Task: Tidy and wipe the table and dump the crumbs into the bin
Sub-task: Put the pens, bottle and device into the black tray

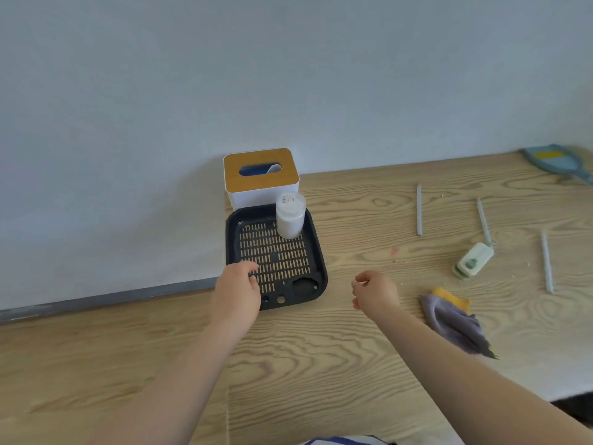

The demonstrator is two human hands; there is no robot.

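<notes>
Wood-grain tabletop (pixel 353 364) fills the lower half of the frame and carries everything to be tidied. Left of centre a black slotted tray (pixel 316 252) sits against a white tissue box (pixel 261 179) with a tan lid, and a clear jar (pixel 290 216) of white grains stands upright in the tray's far right corner, likely gathered there to free the surface. The left hand (pixel 239 293) reaches over the tray's near left edge, its fingers curled at the rim; whether they grip it I cannot tell. The right hand (pixel 373 292) hovers at centre, fingers loosely curled on nothing. A grey and yellow cloth (pixel 455 322) lies crumpled at lower right, handy for wiping. Three pale straws (pixel 418 210), a small green and white gadget (pixel 473 260), crumbs (pixel 396 256) and a blue dustpan (pixel 555 159) at the upper right edge remain scattered. No bin is visible.
</notes>
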